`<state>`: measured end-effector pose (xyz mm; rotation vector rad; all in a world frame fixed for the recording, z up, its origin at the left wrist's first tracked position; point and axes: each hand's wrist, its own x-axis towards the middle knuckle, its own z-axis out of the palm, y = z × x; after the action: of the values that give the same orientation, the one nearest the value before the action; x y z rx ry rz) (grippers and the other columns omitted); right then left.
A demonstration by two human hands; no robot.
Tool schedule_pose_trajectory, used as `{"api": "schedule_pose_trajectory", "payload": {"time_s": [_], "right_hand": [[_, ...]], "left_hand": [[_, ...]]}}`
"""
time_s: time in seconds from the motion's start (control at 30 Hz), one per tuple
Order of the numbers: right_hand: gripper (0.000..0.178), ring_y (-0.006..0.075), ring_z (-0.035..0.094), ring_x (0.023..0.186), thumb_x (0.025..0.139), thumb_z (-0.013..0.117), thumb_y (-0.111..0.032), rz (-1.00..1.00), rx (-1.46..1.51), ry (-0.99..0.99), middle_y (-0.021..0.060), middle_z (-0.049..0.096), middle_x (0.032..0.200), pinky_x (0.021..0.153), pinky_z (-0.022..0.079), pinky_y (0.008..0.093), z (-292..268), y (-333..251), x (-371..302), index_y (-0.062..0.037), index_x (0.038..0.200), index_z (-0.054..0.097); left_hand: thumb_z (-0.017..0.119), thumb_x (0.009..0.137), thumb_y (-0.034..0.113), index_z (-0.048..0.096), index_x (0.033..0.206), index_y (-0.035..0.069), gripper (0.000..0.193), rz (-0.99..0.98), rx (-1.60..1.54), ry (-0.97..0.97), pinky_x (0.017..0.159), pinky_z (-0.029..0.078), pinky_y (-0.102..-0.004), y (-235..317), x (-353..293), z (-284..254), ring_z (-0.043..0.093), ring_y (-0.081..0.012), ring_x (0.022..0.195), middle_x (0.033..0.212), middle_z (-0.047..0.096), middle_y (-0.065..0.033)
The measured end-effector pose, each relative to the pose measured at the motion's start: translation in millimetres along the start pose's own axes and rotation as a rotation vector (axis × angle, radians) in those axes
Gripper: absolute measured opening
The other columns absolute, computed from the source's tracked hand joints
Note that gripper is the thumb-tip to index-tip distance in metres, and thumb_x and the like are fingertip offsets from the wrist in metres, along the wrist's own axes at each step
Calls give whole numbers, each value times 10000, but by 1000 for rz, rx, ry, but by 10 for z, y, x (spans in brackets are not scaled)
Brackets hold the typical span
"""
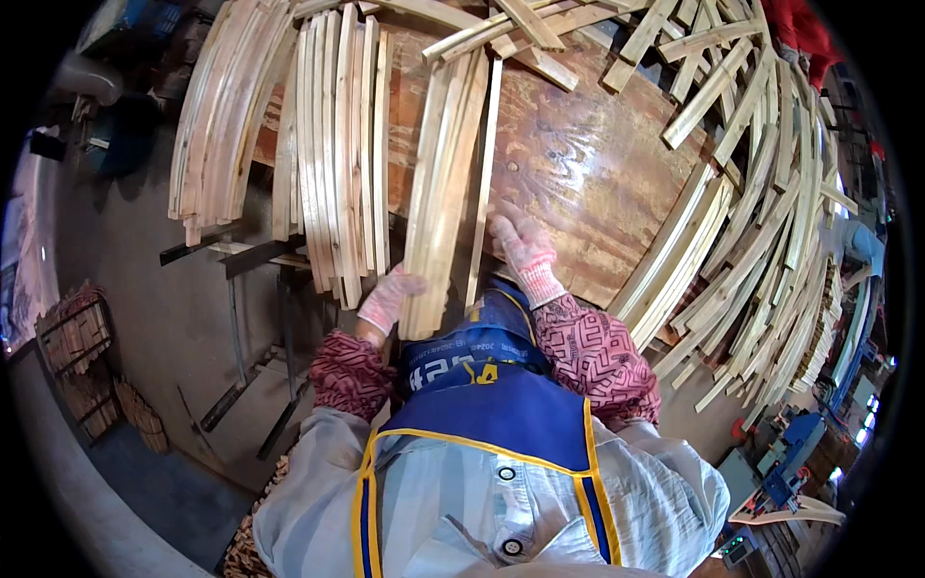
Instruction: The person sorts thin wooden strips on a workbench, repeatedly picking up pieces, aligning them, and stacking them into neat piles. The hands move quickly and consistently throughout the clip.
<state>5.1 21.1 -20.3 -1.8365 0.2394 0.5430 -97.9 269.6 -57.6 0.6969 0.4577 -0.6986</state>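
A stack of pale wooden strips (443, 183) lies lengthwise in front of me, its near end jutting over the table edge. My left hand (390, 297), in a whitish-pink glove, closes on the left side of that near end. A single thin strip (485, 178) lies just right of the stack, slightly apart from it. Beside this strip, my right hand (522, 250) rests by the table edge, also gloved, with its fingers apart and nothing seen in them. Whether its fingertips touch the strip, I cannot tell.
Two more groups of strips, one inner (332, 144) and one outer (226, 116), lie to the left. The worn plywood tabletop (568, 183) shows in the middle. Loose strips (771, 241) pile up on the right. A person's red sleeve (805, 34) appears at the far right. Metal supports (241, 318) stand lower left.
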Motion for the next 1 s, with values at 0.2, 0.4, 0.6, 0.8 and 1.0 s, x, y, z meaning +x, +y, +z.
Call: {"api": "schedule_pose_trajectory", "payload": {"time_s": [0.2,0.4,0.6,0.8,1.0], "right_hand": [[1103,369,566,1192,798,629,-582,91,-651,-135,286,492,1363,1026,427,379,550,-1028,-91,27,1515,53],[986,337,439,1314,746,733,-193,-4,-381,-1,267,367,1447,1108,344,369,-182,-850,-198,18,1507,143],[988,350,540,1230,714,746,-186,117,-670,28,254,506,1364,1056,420,368,-929,-359,-508,-61,1520,189],[857,360,607,1113,705,801,-237,376,-539,27,223,616,1197,989,476,417,-439,-380,-149,-36,1404,349],[758,325,611,1115,698,839,-206,163,-176,1,202,641,1172,982,470,391,71,52,322,-14,1329,466]], "left_hand": [[756,792,198,549,1231,-22,533,-15,-208,-48,755,594,-405,94,-338,380,692,-271,848,1016,673,-158],[736,813,127,548,1220,26,459,-4,-12,13,731,591,-396,153,-283,417,686,-258,820,983,677,-140],[720,819,99,553,1211,27,432,37,99,93,728,586,-375,-106,-61,397,681,-251,813,968,679,-119],[824,725,175,491,1270,42,652,40,169,85,683,590,-400,75,-90,401,682,-281,780,947,670,-147],[833,707,138,434,1354,31,768,135,613,248,817,562,-354,321,-66,595,664,-239,941,1050,668,-131]]}}
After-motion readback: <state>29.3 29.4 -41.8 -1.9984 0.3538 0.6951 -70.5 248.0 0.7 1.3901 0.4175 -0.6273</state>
